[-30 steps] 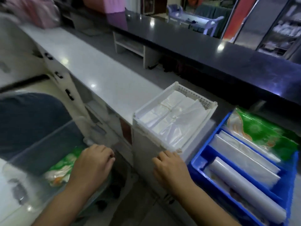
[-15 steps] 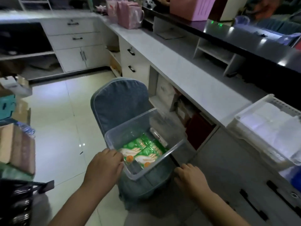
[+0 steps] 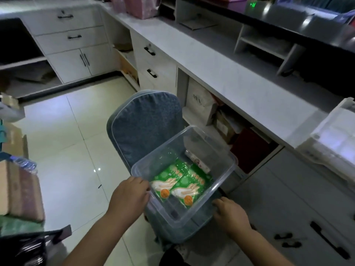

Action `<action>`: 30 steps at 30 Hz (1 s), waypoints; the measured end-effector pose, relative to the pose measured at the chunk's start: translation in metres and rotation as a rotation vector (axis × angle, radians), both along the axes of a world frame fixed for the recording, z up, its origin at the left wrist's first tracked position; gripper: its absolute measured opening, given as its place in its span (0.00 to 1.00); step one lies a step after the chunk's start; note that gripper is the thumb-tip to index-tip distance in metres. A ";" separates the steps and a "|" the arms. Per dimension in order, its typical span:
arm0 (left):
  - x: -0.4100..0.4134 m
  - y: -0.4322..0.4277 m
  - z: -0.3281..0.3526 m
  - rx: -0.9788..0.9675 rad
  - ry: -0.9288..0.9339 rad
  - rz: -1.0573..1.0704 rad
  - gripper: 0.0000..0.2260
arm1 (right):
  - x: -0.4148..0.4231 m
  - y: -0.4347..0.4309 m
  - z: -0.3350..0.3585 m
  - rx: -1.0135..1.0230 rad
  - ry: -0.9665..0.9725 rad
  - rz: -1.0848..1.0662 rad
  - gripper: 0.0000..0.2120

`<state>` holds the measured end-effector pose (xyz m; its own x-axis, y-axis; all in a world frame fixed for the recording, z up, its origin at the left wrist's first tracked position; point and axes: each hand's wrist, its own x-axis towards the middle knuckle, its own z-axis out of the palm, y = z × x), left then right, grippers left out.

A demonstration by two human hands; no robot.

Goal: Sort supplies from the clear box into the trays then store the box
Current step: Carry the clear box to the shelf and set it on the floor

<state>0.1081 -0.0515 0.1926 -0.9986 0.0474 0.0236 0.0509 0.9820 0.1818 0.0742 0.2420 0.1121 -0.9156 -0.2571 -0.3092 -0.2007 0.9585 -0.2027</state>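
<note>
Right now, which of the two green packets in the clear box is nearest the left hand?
The left green plastic packet, next to the left hand on the rim of the clear plastic box; its twin lies nearer the right hand.

the white tray (image 3: 317, 148) is cut off at the right edge, its blurred contents perhaps bags.

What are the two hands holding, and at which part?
Both hold the clear box: the left hand grips its left rim, the right hand its near right edge.
</note>
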 end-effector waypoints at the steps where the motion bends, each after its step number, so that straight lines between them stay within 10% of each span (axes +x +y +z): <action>1: -0.014 -0.003 -0.003 -0.004 -0.012 -0.005 0.11 | -0.010 -0.002 -0.005 -0.011 -0.018 -0.034 0.14; 17: -0.206 -0.044 -0.090 0.072 -0.312 -0.100 0.09 | -0.074 -0.035 -0.057 -0.153 -0.357 -0.627 0.17; 30: -0.307 -0.052 -0.169 0.009 -0.667 -0.238 0.16 | -0.083 -0.114 -0.110 -0.532 -0.364 -1.597 0.05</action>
